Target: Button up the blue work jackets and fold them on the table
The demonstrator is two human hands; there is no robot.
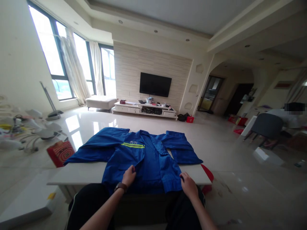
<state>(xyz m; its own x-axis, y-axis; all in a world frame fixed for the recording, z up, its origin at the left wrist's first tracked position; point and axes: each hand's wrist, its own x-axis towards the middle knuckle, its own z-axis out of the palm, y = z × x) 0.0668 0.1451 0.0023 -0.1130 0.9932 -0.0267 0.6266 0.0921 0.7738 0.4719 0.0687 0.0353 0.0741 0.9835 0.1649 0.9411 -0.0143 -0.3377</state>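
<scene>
Nearest my view are the wearer's dark trousers (90,204), knees at the near edge of a low white table (79,174). On it a blue jacket (152,163) lies open, sleeves spread outward, collar (145,133) pointing away. The left hand (129,176), fingers curled nearly closed, pinches one front edge; the right hand (189,184), thumb against bent fingers, seems to grip the opposite edge near the hem. I judge that light, even tension would serve best, with both edges kept level so the cloth lies smooth. Among containers, a red patterned bag (61,153) stands beyond the table's left end; I cannot see inside. Under the television (155,84), a white cabinet (169,114) holds dark, tangled things (151,111) on its open middle shelf; its shut drawers (130,109) hide their contents.
</scene>
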